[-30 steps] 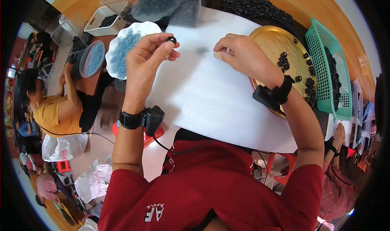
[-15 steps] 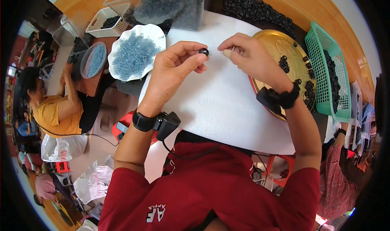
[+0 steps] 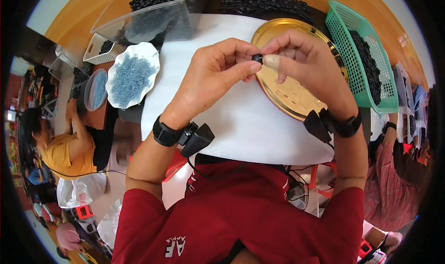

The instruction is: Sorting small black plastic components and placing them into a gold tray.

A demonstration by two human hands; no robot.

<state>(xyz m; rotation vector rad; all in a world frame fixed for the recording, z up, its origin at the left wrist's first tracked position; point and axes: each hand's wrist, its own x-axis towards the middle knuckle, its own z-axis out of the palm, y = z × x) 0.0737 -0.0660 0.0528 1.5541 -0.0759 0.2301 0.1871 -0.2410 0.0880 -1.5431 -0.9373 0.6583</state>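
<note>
Between the thumb and fingers of my left hand (image 3: 209, 76) is a small round black plastic part (image 3: 257, 58), its side turned toward my right hand. My right hand (image 3: 311, 62) meets it from the other side, thumb and fingertips pinched at the part's edge. A tan covering (image 3: 271, 61) wraps the right thumb's tip. Whatever the right fingers pinch is too small and too hidden to name. Both hands are held above the white sheet (image 3: 218, 125) and the left rim of a round golden tray (image 3: 273, 97).
To the left stands a white wavy-edged plate (image 3: 110, 88) piled with small clear bluish pieces (image 3: 134, 76). A clear bin (image 3: 109, 27) of black rings is at the back left. A green basket (image 3: 342, 34) of black parts flanks the tray. A co-worker in yellow (image 3: 69, 148) sits at left.
My hands have come together, the left carrying the black part right to the right hand's fingertips. The whole view has shifted, so tray and plate appear farther left.
</note>
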